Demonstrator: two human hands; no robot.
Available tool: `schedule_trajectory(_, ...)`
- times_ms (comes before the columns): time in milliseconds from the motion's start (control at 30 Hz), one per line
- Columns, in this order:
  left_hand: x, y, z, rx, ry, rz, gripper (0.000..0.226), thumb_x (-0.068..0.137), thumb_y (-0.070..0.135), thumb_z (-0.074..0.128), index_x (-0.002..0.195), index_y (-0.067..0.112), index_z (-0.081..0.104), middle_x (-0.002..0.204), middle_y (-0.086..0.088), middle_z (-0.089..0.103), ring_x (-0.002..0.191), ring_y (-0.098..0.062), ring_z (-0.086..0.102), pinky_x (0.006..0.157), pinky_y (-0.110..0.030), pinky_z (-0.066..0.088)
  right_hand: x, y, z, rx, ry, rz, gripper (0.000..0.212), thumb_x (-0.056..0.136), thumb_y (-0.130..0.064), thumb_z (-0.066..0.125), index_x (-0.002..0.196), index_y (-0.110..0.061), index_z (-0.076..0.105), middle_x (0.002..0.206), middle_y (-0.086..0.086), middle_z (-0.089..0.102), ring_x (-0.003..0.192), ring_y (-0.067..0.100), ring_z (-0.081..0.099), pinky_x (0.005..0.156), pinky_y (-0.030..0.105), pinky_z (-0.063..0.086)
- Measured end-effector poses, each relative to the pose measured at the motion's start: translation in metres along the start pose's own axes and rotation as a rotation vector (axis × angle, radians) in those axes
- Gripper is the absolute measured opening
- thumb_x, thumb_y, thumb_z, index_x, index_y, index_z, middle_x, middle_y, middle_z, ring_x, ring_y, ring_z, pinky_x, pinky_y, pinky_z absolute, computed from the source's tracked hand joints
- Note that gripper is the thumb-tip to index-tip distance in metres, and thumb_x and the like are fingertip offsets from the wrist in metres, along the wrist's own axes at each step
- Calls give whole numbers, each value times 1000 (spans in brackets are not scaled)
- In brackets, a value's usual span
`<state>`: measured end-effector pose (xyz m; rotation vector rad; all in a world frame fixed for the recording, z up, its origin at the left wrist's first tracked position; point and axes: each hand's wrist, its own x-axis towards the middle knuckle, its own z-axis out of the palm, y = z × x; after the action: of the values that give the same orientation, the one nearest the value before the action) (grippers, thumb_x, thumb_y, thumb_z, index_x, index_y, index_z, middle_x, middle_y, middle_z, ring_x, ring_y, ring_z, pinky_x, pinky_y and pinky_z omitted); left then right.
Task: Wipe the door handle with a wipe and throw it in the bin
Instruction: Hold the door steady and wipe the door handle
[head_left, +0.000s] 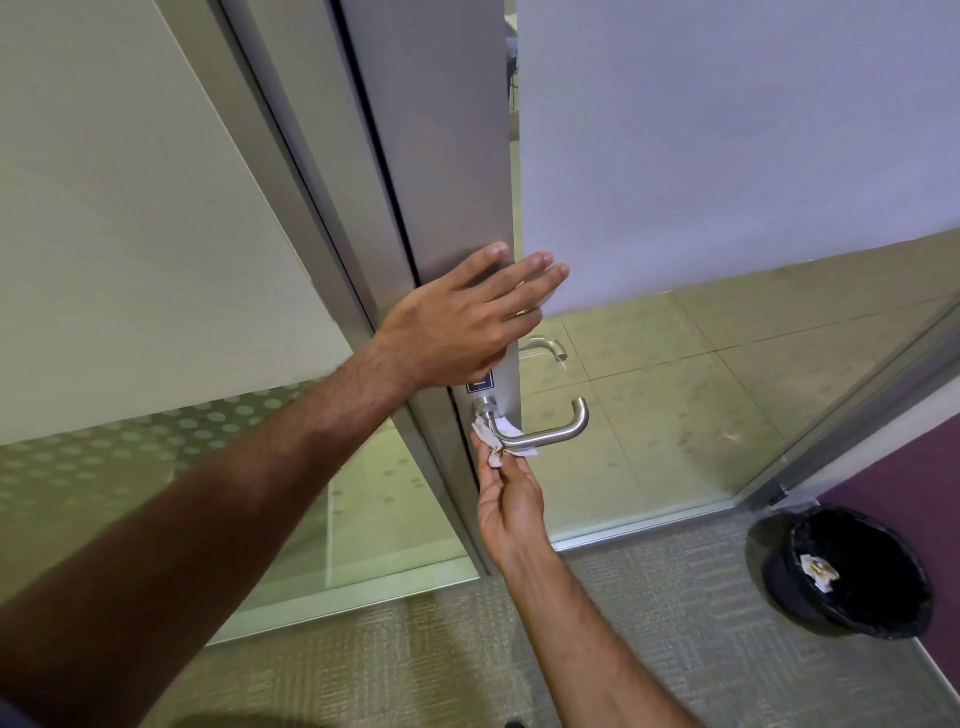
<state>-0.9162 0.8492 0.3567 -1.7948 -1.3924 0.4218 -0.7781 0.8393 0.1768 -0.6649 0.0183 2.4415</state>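
A brushed-metal lever door handle (558, 434) sticks out from the edge of the grey door (441, 156). A crumpled white wipe (500, 439) is wrapped around the handle close to its round base. My right hand (506, 504) reaches up from below and pinches the wipe against the handle. My left hand (470, 319) lies flat on the door edge just above the handle, fingers spread, holding nothing. A black-lined bin (852, 571) stands on the floor at the lower right.
A second handle (545, 347) shows on the door's far side. Frosted glass panels (727, 130) flank the door. The bin holds a crumpled white scrap (818, 569) and stands beside a purple wall (904, 473). Beige carpet (415, 649) covers the floor.
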Motion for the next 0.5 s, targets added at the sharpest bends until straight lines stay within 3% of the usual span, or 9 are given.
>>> schedule_trajectory(167, 0, 0, -1, -3, -5, 4, 44, 99, 26, 40, 137, 13, 55, 171, -13, 16, 158, -30, 15, 126, -51, 6, 6, 2, 7, 140, 55, 114, 30, 98, 14, 38, 117, 11, 61, 122, 27, 63, 111, 29, 63, 81, 26, 60)
schedule_trajectory(267, 0, 1, -2, 1, -7, 9, 43, 99, 26, 40, 137, 14, 56, 171, -13, 16, 158, -30, 16, 125, -51, 7, 4, -4, 2, 170, 101, 159, 28, 99, 10, 40, 120, 11, 59, 119, 30, 62, 102, 28, 67, 81, 28, 58)
schedule_trajectory(400, 1, 0, -3, 15, -11, 10, 45, 100, 27, 37, 139, 13, 54, 171, -14, 16, 158, -30, 16, 125, -52, 7, -5, -17, -12, 234, 159, 191, 26, 99, 1, 48, 121, 12, 57, 98, 32, 69, 75, 28, 76, 67, 27, 63)
schedule_trajectory(500, 0, -1, -1, 9, -13, 12, 45, 100, 27, 38, 140, 12, 53, 172, -13, 14, 158, -31, 14, 126, -52, 9, -11, -50, -21, 311, 189, 150, 30, 99, -8, 53, 121, 13, 57, 87, 30, 72, 67, 25, 76, 64, 27, 62)
